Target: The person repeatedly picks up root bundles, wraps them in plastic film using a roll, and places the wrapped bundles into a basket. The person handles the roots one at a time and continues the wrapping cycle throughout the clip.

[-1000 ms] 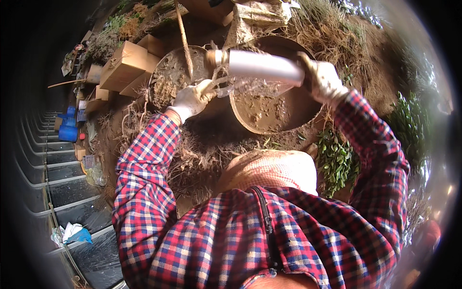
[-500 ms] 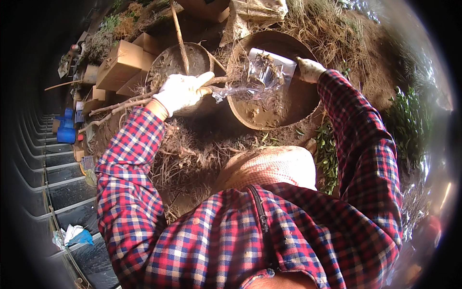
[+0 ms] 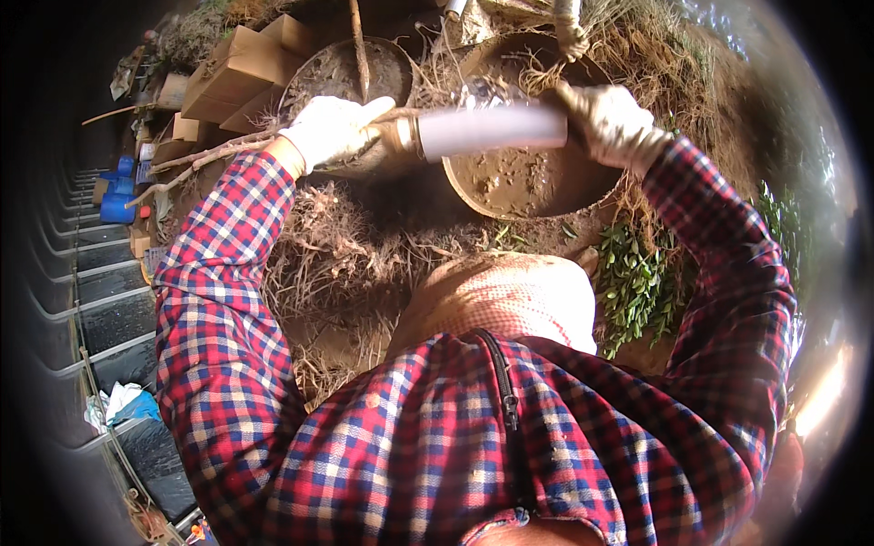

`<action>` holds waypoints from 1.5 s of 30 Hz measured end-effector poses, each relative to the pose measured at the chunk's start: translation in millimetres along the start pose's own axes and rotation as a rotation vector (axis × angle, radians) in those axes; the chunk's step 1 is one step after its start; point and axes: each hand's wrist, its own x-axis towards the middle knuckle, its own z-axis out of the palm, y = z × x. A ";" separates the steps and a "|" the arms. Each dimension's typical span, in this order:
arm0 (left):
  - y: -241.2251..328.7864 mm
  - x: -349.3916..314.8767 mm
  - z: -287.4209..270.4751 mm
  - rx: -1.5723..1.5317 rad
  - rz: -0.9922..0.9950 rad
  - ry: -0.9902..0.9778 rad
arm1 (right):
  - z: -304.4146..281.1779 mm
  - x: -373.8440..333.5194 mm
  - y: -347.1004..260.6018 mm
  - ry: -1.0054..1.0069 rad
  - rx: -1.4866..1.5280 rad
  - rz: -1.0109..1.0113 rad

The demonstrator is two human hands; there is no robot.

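One pale tube [image 3: 492, 130] lying crosswise

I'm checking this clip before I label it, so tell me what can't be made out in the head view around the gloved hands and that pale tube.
- Pale tube: its right end is covered by the right hand, so the grip there is hidden.
- Left hand: its fingers wrap a brown cap end; what lies under the palm is hidden.
- Round pan: its far rim is behind the tube and roots.
- Upright stick: cut off by the top edge.
- Blue containers: too small and warped at the left rim.
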 end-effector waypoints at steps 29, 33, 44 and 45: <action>26.9 -46.5 4.7 -0.101 -0.041 0.030 | 94.7 -22.2 -12.0 0.607 0.980 0.425; 60.2 -43.9 2.4 -0.225 0.066 0.404 | 126.6 -10.3 5.5 0.271 1.756 1.155; 28.8 -36.4 9.7 -0.430 -0.189 0.230 | 79.4 -3.5 -104.3 -0.273 0.541 0.272; 24.3 -35.8 14.7 -0.396 -0.204 0.220 | 61.9 -1.9 -96.4 -0.232 0.613 0.255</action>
